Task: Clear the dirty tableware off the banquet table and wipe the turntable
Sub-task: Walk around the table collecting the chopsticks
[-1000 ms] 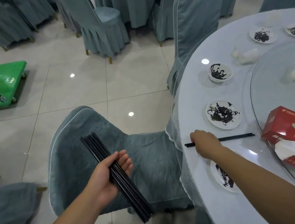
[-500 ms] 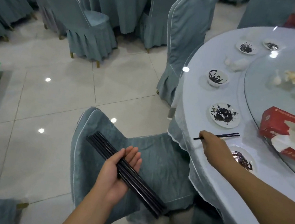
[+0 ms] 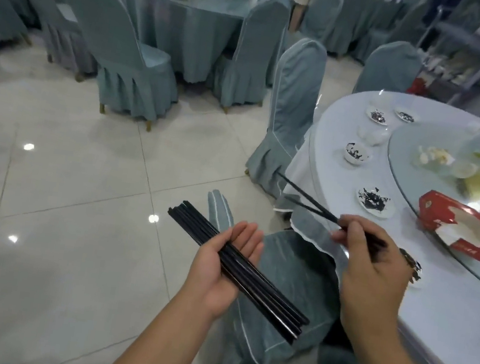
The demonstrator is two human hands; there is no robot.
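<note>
The left hand point(image 3: 222, 267) lay palm up with fingers nearly straight, a bundle of long, glossy black chopsticks point(image 3: 238, 269) resting across it above a covered chair point(image 3: 289, 281). The right hand point(image 3: 374, 271), curled, pinched a pair of black chopsticks point(image 3: 307, 199) at the banquet table point(image 3: 444, 318) near edge, tips splayed outward. A dirty plate point(image 3: 375, 199) sat near that edge.

Along the banquet table's point(image 3: 446, 309) near edge a bare strip lies between the right hand point(image 3: 375, 262) and the soiled plate point(image 3: 376, 202); toward the turntable point(image 3: 418, 176) rim a torn red box point(image 3: 454, 224) blocks passage; below the edge, a covered chair point(image 3: 286, 281) crowds the approach.
</note>
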